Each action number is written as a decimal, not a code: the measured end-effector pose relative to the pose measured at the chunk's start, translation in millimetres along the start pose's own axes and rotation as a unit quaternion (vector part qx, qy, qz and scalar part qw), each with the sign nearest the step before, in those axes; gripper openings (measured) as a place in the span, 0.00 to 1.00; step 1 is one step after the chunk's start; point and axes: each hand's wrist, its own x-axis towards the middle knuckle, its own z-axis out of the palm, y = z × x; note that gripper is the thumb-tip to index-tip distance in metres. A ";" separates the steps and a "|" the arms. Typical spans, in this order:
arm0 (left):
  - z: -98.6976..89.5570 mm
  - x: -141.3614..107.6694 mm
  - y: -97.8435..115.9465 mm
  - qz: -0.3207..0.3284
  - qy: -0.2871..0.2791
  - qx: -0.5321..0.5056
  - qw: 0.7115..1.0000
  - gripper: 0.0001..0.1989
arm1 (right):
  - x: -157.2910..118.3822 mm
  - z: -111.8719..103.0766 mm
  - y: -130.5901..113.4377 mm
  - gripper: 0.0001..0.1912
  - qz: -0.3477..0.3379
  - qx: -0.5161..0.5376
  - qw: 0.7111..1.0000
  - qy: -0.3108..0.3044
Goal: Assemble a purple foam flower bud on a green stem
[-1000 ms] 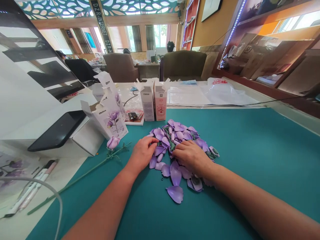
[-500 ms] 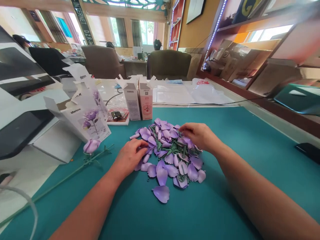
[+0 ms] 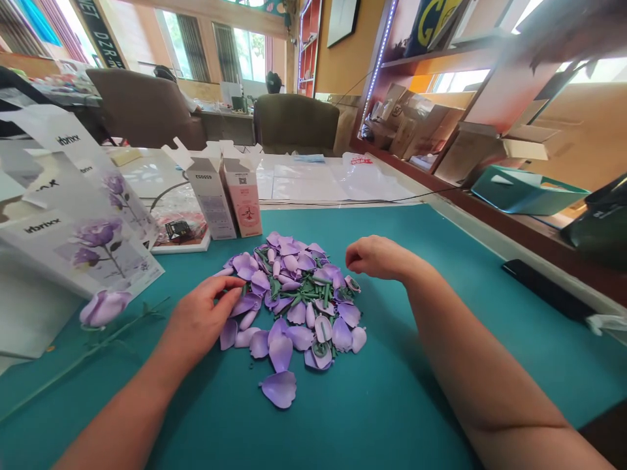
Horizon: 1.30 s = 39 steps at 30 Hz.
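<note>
A heap of purple plastic petals [image 3: 281, 352] mixed with small green pieces [image 3: 321, 290] lies in front of me on the teal mat [image 3: 372, 411]. One loose petal [image 3: 279, 390] sits at the near side of the heap. My left hand [image 3: 203, 316] is at the heap's left edge, thumb and index finger close together by a petal; what is between them, if anything, I cannot make out. Just right of the heap, my right hand [image 3: 379, 256] is raised with curled fingers, whose grip is hidden from view. An assembled purple rose [image 3: 104, 309] on a long green stem lies at left.
White boxes [image 3: 98, 254] with rose pictures stand at left. A grey box [image 3: 213, 199] and a pink box [image 3: 245, 202] stand open behind the heap. A black oblong object [image 3: 546, 287] lies at right, near shelves with cardboard boxes and a teal bin [image 3: 526, 189].
The view has turned to the right. My right hand has drawn away from the heap's right side, where its fingers were among the pieces. My left hand stays by the left edge.
</note>
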 end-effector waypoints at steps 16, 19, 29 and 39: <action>20.9 -35.4 27.7 0.240 -0.205 0.013 0.949 0.12 | 40.0 49.2 -33.8 0.21 -0.160 0.075 0.970 0.169; 22.5 -37.7 29.2 0.234 -0.225 0.039 0.945 0.11 | 56.1 51.6 -40.8 0.23 -0.198 0.061 0.966 0.155; 21.6 -39.7 31.5 0.242 -0.222 0.072 0.942 0.09 | 68.7 53.8 -52.5 0.17 -0.204 0.023 0.971 0.122; 21.5 -38.8 29.9 0.230 -0.172 0.050 0.957 0.11 | 127.5 18.9 -119.5 0.13 -0.185 -0.042 0.978 0.088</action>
